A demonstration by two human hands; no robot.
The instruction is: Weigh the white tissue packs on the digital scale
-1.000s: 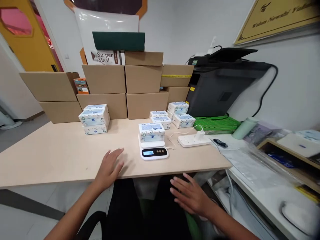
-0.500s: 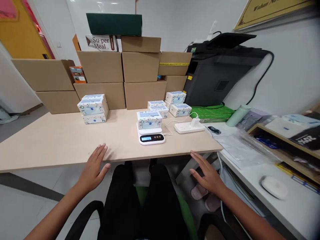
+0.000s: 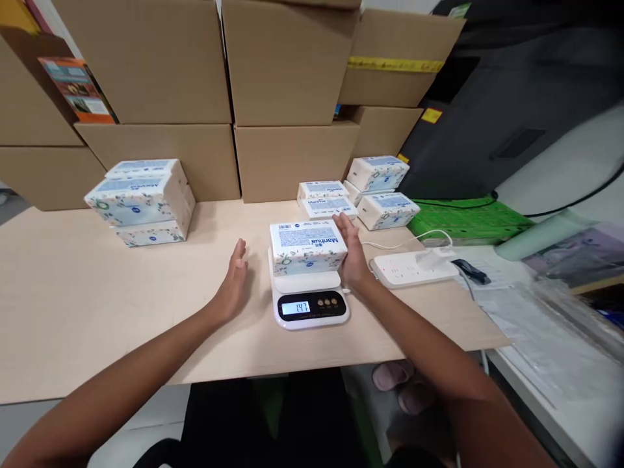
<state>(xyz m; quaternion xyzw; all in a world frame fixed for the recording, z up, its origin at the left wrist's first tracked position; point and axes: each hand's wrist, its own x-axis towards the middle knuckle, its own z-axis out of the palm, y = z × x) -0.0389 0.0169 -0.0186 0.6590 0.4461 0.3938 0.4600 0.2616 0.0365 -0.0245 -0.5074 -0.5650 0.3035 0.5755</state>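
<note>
A white tissue pack (image 3: 307,250) with blue print and a leaf pattern lies on a white digital scale (image 3: 312,322), whose lit display reads about 147. My right hand (image 3: 355,253) is at the pack's right side, fingers extended along it and seemingly touching. My left hand (image 3: 234,281) hovers over the table left of the scale, apart from the pack, its fingers straight and empty. Further left stands a stack of tissue packs (image 3: 141,201). Behind the scale sit more tissue packs (image 3: 326,207), with another group (image 3: 387,211) to their right.
Cardboard boxes (image 3: 292,162) line the table's back edge. A white power strip (image 3: 414,268) with a plugged-in cable lies right of the scale. Beyond it are a green crate-like object (image 3: 468,218), a pale green bottle (image 3: 531,235) and a dark printer (image 3: 517,84).
Both hands have moved from the table's front edge forward and inward, the right reaching the pack on the scale. The camera view has come closer and tilted down.
</note>
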